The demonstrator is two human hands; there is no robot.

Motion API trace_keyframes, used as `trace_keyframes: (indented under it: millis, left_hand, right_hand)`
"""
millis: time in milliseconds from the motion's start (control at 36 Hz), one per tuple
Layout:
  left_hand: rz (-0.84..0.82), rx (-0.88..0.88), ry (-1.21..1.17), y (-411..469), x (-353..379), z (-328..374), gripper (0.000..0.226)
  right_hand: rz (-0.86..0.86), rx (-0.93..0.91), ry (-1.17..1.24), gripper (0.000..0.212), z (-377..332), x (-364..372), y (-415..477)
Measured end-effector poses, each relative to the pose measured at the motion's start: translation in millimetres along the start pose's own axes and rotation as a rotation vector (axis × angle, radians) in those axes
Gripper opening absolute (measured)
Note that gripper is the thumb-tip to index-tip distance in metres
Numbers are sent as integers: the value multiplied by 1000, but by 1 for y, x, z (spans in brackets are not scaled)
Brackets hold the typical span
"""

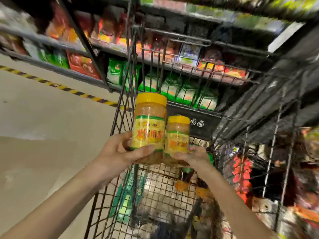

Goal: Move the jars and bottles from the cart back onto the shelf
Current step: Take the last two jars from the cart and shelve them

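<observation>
One head-worn camera looks forward and down, close over the cart (155,195). It faces the shelf (172,66) just beyond.

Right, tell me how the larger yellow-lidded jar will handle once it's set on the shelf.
The larger clear jar with the yellow lid, gripped low by the left hand, looks filled to the shoulder, so probably hefty for its size. Its tall, straight body may tip if nudged. The smooth wall and glossy label could be slippery.

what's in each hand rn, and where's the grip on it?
Left hand holds the larger yellow-lidded jar, grip around its lower body and base. Right hand holds the smaller yellow-lidded jar, grip also near the base. Both jars upright, above the cart.
</observation>
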State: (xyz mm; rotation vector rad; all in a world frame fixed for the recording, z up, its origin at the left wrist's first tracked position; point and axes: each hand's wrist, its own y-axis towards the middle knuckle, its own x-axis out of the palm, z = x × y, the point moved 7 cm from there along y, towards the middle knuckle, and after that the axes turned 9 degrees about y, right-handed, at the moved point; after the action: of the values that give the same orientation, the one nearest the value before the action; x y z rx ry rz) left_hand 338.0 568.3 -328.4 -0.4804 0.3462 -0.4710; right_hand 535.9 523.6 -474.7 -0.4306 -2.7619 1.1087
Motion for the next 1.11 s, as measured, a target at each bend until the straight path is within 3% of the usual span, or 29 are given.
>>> trace_keyframes:
  millis: [139,250,417,556,694,861,972,1111]
  left_hand:
    - [20,172,-17,-27,-3,55,27]
    - [50,312,24,-52,-8,101,36]
    - [-7,464,17,-89,-9,160,60]
    - [-93,613,43,-123,-9,195,49]
    - [-232,733,57,-161,-10,214,60]
    - [-407,858,121,-214,5,219,42]
    - [-554,891,155,-253,29,217,57]
    - [-759,965,176,-319,81,211,48]
  right_hand:
    - [-28,-255,-40,53,-83,-13,-68]
    - [15,-408,-22,44,-142,-27,-127]
    - [105,-616,42,56,-202,-47,-215]
    - [175,-752,56,55,-227,-56,-299]
    - [344,-845,110,41,-215,-57,-379]
    - [565,-898,183,39,-165,-45,-477]
    - [739,-897,216,54,-126,-41,-543]
    - [939,-898,272,57,-70,-39,-636]
